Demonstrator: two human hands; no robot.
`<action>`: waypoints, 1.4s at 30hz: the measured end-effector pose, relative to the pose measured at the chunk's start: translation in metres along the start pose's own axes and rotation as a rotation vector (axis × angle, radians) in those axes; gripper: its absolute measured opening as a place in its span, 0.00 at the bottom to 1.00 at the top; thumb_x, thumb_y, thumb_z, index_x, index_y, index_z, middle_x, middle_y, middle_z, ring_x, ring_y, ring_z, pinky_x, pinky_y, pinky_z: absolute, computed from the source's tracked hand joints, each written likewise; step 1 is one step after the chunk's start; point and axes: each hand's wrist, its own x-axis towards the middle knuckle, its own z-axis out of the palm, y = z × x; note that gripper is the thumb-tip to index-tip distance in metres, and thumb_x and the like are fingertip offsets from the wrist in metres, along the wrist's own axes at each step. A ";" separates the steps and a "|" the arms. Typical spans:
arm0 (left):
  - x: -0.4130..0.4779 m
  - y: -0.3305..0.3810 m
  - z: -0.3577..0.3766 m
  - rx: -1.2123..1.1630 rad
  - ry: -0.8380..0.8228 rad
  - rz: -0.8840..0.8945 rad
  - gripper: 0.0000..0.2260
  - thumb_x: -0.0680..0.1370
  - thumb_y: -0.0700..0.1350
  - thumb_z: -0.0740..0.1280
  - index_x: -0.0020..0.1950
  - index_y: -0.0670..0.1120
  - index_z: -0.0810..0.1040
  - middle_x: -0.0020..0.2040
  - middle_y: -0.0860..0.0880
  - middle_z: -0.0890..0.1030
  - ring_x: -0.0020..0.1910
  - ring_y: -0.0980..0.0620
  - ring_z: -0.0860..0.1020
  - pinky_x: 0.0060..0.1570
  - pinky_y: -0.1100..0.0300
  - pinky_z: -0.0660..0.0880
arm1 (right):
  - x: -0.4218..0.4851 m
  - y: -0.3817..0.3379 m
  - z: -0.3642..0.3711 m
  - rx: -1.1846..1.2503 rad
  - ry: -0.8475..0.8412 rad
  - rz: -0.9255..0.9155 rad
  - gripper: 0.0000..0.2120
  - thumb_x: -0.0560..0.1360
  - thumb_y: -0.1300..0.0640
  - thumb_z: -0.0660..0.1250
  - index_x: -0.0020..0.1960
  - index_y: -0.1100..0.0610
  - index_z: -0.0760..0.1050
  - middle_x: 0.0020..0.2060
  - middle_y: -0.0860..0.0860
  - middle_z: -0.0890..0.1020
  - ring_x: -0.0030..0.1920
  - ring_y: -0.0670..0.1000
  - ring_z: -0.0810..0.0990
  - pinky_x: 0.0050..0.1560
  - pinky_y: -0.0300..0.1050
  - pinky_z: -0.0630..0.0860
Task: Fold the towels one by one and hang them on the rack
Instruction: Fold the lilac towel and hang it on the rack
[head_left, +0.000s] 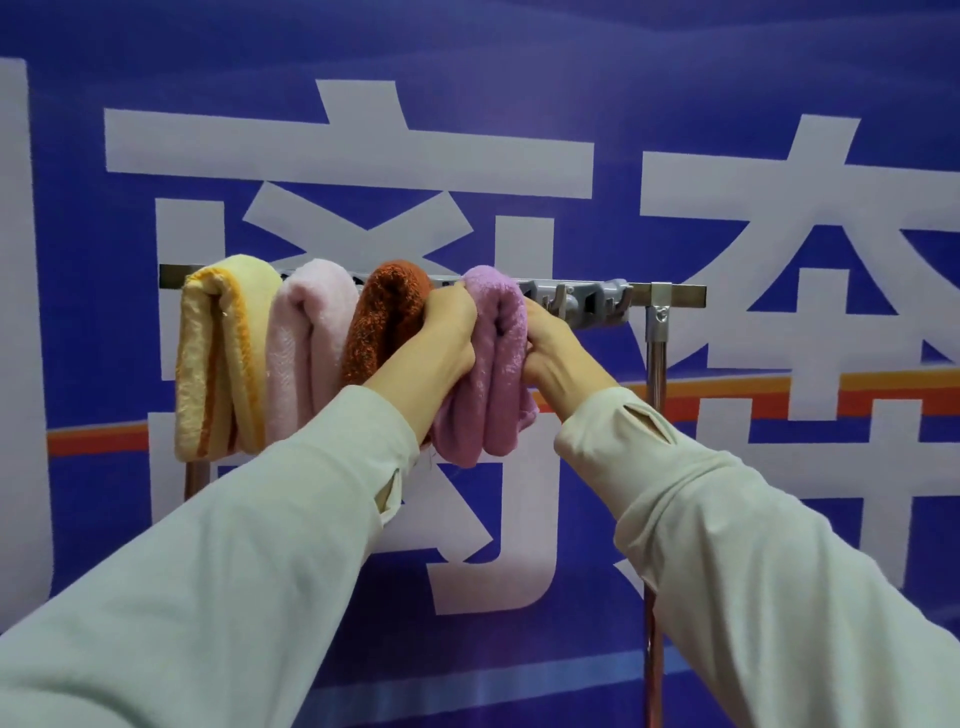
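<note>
Purple towel (491, 364), folded over the rack (675, 295) right of three hung towels, gripped on either side by the left hand (448, 332) and right hand (551, 347); settle both hanging halves level before releasing.

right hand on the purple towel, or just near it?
Touching. The head view shows the right hand with fingers curled into the right edge of the purple towel, which is draped over the rack.

Big white Chinese chars (363, 150) on blue banner (727, 62), cropped, unreadable.
</note>
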 end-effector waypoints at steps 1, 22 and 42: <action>0.000 -0.001 0.003 0.067 0.001 -0.030 0.14 0.83 0.39 0.52 0.51 0.35 0.75 0.50 0.39 0.77 0.59 0.46 0.73 0.60 0.55 0.69 | 0.000 0.002 -0.002 -0.002 -0.001 -0.006 0.13 0.76 0.63 0.65 0.33 0.61 0.73 0.23 0.55 0.77 0.29 0.52 0.77 0.25 0.36 0.75; -0.069 -0.065 -0.035 0.449 0.079 0.607 0.12 0.81 0.45 0.58 0.55 0.38 0.76 0.62 0.45 0.71 0.59 0.48 0.73 0.56 0.59 0.66 | -0.009 0.008 -0.014 -0.033 0.051 -0.069 0.09 0.70 0.67 0.73 0.50 0.62 0.80 0.35 0.57 0.82 0.32 0.53 0.81 0.40 0.47 0.79; -0.076 -0.109 -0.047 0.462 -0.210 0.323 0.18 0.81 0.42 0.58 0.72 0.48 0.67 0.57 0.46 0.78 0.49 0.51 0.74 0.48 0.59 0.69 | -0.024 0.059 -0.003 -0.402 0.182 -0.105 0.16 0.80 0.46 0.58 0.43 0.55 0.76 0.39 0.53 0.81 0.42 0.52 0.79 0.49 0.49 0.77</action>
